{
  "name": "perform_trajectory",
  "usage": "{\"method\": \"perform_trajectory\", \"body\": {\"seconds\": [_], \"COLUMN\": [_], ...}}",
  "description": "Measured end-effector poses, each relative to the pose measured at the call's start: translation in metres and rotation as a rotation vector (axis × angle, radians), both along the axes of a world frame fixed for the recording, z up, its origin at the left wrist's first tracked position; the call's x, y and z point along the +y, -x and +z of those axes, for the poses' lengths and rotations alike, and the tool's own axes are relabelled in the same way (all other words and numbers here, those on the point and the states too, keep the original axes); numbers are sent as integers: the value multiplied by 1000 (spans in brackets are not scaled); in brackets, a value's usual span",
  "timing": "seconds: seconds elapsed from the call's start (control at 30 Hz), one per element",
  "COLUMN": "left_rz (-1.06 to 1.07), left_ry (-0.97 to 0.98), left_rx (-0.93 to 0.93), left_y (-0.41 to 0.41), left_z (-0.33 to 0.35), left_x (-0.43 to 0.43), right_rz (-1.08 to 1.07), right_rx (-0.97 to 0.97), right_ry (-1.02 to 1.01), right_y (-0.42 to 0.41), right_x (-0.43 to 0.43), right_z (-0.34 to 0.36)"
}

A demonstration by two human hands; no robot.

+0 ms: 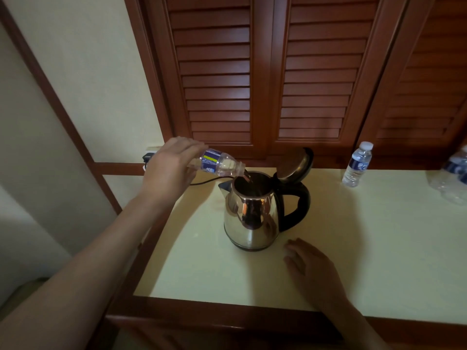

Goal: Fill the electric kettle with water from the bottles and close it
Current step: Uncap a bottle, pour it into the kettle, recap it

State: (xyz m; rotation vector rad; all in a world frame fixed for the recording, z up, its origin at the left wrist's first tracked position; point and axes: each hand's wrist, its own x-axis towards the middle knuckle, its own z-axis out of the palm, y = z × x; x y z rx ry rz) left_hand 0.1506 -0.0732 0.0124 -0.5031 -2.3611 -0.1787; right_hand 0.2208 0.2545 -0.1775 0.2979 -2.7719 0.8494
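Observation:
A steel electric kettle (252, 215) with a black handle stands on the pale counter (366, 261), its lid (294, 164) hinged up and open. My left hand (169, 168) grips a small clear water bottle (219, 164) tipped almost level, its neck over the kettle's mouth, with water running in. My right hand (310, 266) rests flat on the counter just right of the kettle's base, holding nothing. A capped full bottle (357, 164) stands at the back right.
More clear bottles (452, 175) lie at the far right edge. The kettle's black cord (202, 183) runs left to a plug (147, 157) by the wall. Louvred wooden doors (265, 72) rise behind the counter. A wooden rim edges the counter's front.

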Motion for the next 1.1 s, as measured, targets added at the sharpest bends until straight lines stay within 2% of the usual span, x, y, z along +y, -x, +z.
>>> {"method": "perform_trajectory", "body": {"seconds": [0.3, 0.77, 1.1], "left_rz": [-33, -115, -199], "left_ry": [66, 364, 391], "left_rx": [38, 219, 361], "left_y": [2, 18, 26], "left_z": [12, 56, 60], "left_x": [3, 7, 15], "right_rz": [10, 0, 12], "right_rx": [12, -18, 9], "right_ry": [19, 16, 17], "right_y": [-1, 1, 3], "right_x": [0, 0, 1], "right_z": [-1, -3, -4]}}
